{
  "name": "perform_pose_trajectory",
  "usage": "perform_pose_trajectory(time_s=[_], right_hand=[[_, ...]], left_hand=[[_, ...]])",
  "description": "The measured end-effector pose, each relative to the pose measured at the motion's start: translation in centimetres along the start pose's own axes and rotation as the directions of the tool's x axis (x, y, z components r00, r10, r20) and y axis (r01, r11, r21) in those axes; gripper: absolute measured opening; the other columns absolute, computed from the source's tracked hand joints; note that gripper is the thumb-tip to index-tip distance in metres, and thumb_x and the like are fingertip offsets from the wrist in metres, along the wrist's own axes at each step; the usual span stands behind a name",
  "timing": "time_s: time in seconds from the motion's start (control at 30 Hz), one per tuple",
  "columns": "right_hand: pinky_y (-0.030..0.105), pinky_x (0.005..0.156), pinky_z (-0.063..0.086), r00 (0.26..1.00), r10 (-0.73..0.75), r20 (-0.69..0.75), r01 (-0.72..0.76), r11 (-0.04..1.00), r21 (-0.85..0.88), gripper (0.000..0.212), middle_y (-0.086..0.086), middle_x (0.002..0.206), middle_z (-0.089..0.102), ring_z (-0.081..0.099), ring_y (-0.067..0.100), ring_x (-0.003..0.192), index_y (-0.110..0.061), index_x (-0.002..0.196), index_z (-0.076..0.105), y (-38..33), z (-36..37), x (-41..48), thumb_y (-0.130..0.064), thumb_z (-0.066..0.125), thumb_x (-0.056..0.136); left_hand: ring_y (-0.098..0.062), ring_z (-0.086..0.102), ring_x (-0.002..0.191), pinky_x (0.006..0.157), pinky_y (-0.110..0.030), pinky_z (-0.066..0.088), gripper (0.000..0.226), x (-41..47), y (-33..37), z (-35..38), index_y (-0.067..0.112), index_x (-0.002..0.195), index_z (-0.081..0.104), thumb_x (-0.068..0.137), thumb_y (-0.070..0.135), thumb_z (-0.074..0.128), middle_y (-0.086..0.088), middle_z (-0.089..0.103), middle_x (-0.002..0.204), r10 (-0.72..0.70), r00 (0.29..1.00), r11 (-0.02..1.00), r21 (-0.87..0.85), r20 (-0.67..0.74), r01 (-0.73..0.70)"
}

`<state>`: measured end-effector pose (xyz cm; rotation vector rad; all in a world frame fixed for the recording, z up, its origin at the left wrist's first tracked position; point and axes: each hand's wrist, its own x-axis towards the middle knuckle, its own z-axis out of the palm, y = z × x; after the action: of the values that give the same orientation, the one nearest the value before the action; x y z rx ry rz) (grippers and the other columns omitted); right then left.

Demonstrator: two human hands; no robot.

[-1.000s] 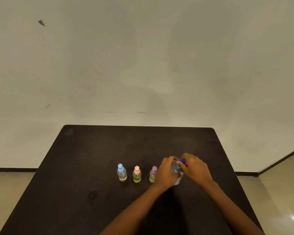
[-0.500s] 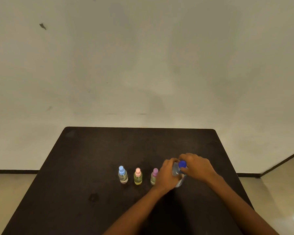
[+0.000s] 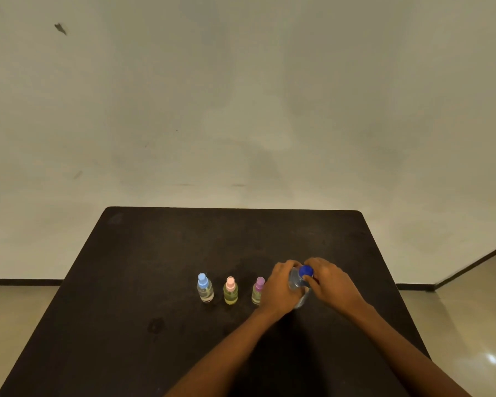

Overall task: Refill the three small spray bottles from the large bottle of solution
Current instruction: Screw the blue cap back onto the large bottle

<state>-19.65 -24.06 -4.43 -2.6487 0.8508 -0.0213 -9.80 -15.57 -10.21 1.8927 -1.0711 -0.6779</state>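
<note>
Both hands on the large bottle (image 3: 297,285), which stands upright on the dark surface (image 3: 184,253).
Left hand (image 3: 281,287) curled round the bottle's body from 9 o'clock; right hand (image 3: 331,285) pinching the blue cap (image 3: 306,271) from 3 o'clock, cap on the neck. At the large bottle's 9 o'clock, a row of three uprights, set apart: blue-topped spray bottle (image 3: 204,288), pink-topped spray bottle (image 3: 230,291), purple-topped spray bottle (image 3: 257,290), the last partly hidden behind the left hand.

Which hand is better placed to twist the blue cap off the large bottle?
Right. The right hand pinches the blue cap, while the left hand grips the large bottle by its body, steadying it.
</note>
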Motion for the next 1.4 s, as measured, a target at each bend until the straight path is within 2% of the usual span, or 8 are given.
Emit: perform_pose_trajectory(time_s=[0.13,0.27,0.47,0.57,0.73,0.87,1.23,1.4], right_hand=[[0.021,0.085,0.044,1.000,0.011,-0.015,-0.012,0.998,-0.059,0.027,0.000,0.112,0.056,0.056,0.011,0.098,-0.015,0.116,0.050,-0.5,0.1,-0.2,-0.031,0.048,0.094],[0.022,0.081,0.048,0.998,-0.035,-0.052,0.025,0.985,-0.171,0.029,-0.001,0.109,0.057,0.055,0.009,0.095,-0.018,0.113,0.050,-0.3,0.2,0.0,-0.039,0.045,0.094],[0.023,0.077,0.049,0.995,-0.075,-0.062,0.054,0.957,-0.286,0.030,-0.001,0.106,0.057,0.056,0.010,0.090,-0.020,0.109,0.050,-0.5,0.5,0.5,-0.044,0.040,0.094],[0.022,0.078,0.048,0.996,-0.071,-0.052,0.052,0.950,-0.307,0.033,0.000,0.106,0.059,0.058,0.011,0.090,-0.019,0.110,0.051,-0.4,0.5,0.7,-0.046,0.038,0.095],[0.023,0.077,0.049,0.997,-0.062,-0.039,0.045,0.935,-0.352,0.037,-0.001,0.101,0.062,0.060,0.011,0.086,-0.020,0.108,0.052,-0.3,0.3,1.1,-0.050,0.034,0.095],[0.023,0.074,0.049,0.998,-0.057,-0.035,0.040,0.922,-0.384,0.039,-0.002,0.095,0.063,0.059,0.009,0.080,-0.021,0.103,0.053,-0.2,0.3,1.3,-0.052,0.031,0.095],[0.023,0.069,0.048,0.998,0.021,-0.064,-0.044,0.922,-0.386,0.041,-0.002,0.087,0.064,0.052,0.007,0.069,-0.019,0.096,0.056,-0.6,0.4,1.5,-0.051,0.031,0.095],[0.024,0.063,0.045,0.993,0.057,-0.100,-0.092,0.912,-0.399,0.043,-0.003,0.073,0.052,0.049,0.009,0.064,-0.017,0.091,0.058,-1.2,0.4,1.2,-0.050,0.030,0.096]], left_hand=[[-0.010,0.054,0.108,0.096,-0.022,0.041,0.033,0.2,-0.1,0.1,0.017,0.116,0.053,0.085,0.026,0.060,-0.002,0.057,0.117,-0.003,0.999,0.992,0.128,0.033,-0.001],[-0.012,0.055,0.106,0.098,-0.033,0.046,0.035,0.2,0.0,0.0,0.018,0.117,0.052,0.085,0.027,0.060,-0.003,0.057,0.118,-0.006,0.999,0.993,0.115,0.049,0.000],[-0.013,0.054,0.113,0.094,-0.018,0.039,0.040,0.1,0.0,0.0,0.017,0.123,0.049,0.086,0.028,0.060,-0.005,0.053,0.126,-0.011,0.999,0.998,0.069,0.046,0.008],[-0.014,0.054,0.111,0.096,-0.023,0.043,0.041,0.1,-0.1,-0.1,0.017,0.123,0.048,0.085,0.026,0.061,-0.004,0.053,0.125,-0.010,0.999,0.997,0.073,0.040,0.007],[-0.013,0.054,0.110,0.094,-0.020,0.042,0.036,0.3,0.3,-0.2,0.015,0.118,0.052,0.085,0.024,0.062,-0.003,0.055,0.120,-0.010,0.998,0.992,0.129,0.059,0.002],[-0.009,0.052,0.108,0.085,-0.014,0.036,0.037,0.1,0.3,-0.4,0.019,0.115,0.051,0.081,0.023,0.065,0.000,0.054,0.118,0.002,0.999,0.998,0.063,0.032,-0.004],[-0.011,0.053,0.108,0.087,-0.017,0.039,0.039,-0.2,0.8,-0.6,0.020,0.115,0.051,0.080,0.021,0.067,-0.001,0.052,0.120,0.005,1.000,0.998,0.055,0.019,-0.006],[-0.014,0.053,0.109,0.089,-0.021,0.041,0.040,-0.1,0.9,-0.8,0.019,0.116,0.050,0.079,0.020,0.067,-0.004,0.052,0.120,0.008,0.999,0.998,0.066,0.034,-0.010]])
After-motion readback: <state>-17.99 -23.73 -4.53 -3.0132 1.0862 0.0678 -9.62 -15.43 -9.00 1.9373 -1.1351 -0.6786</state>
